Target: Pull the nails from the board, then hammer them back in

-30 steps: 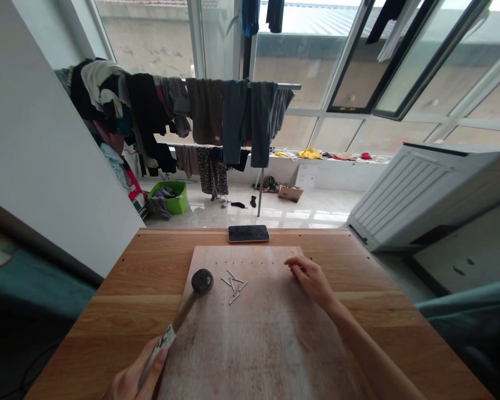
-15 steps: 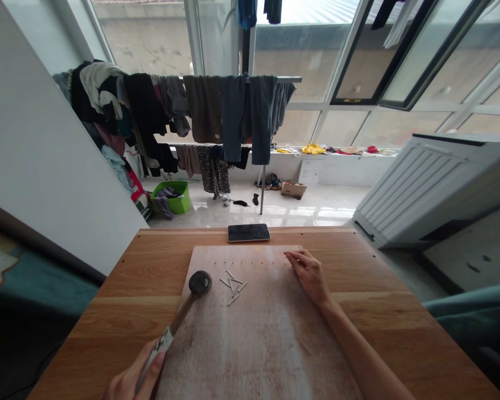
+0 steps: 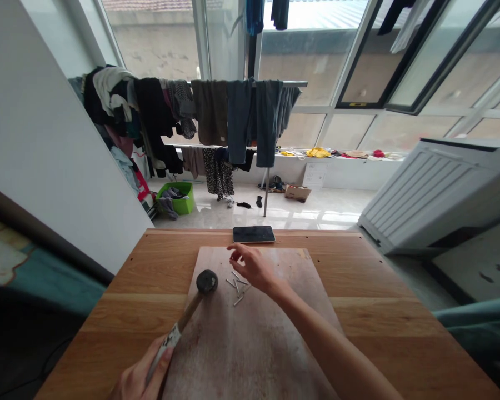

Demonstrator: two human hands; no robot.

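Note:
A pale wooden board [image 3: 270, 339] lies on a brown wooden table [image 3: 383, 311]. My left hand [image 3: 139, 378] is closed round the handle of a hammer [image 3: 191, 308], whose dark head rests on the board's left part. Several loose nails [image 3: 236, 286] lie on the board just right of the hammer head. My right hand [image 3: 254, 268] hovers over those nails with its fingers curled downward and apart; nothing shows in it. A row of small nail holes or heads runs along the board's far edge.
A dark phone [image 3: 254, 234] lies at the table's far edge. Beyond it stand a drying rack [image 3: 237, 119] hung with clothes, a green basket [image 3: 177, 197] on the floor, big windows, and a white cabinet [image 3: 437, 189] to the right.
My right hand moved left from the board's far right part to just above the loose nails. My left hand still holds the hammer in the same spot.

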